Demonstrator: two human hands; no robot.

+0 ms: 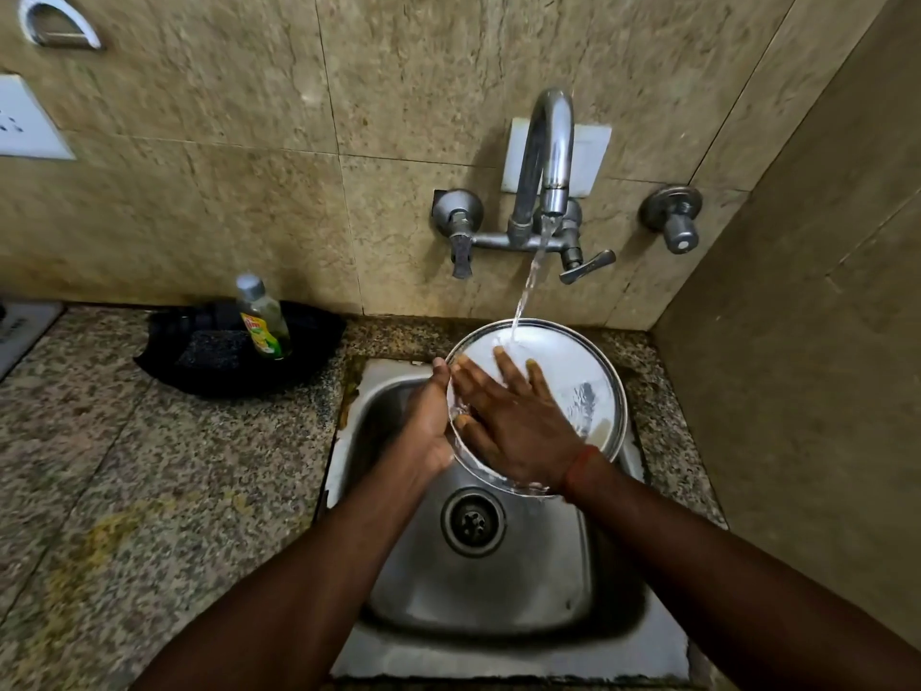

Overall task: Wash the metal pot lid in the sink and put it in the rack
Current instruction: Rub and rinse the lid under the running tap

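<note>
lid [568,371], a round metal disc, is held tilted over the back of a steel sink [478,591], its shiny face turned toward the person and up at the tap [550,157]. a thin stream of water [528,281] falls from the spout and lands near the lid's upper edge, then runs down the face. left hand [428,421] is closed on the lid's left rim, thumb at the front and fingers hidden behind. right hand [513,421] grips nothing; it lies open and flat on the lid's face, fingers spread, near where the water lands. to rinse well, the flat hand would likely sweep across the whole face and around the rim while the left hand turns the lid so the stream reaches every part. the wet rim looks slippery, so a firm left grip matters. a soap bottle [261,319] stands on the counter [164,491] to the left. no rack is in view.
</note>
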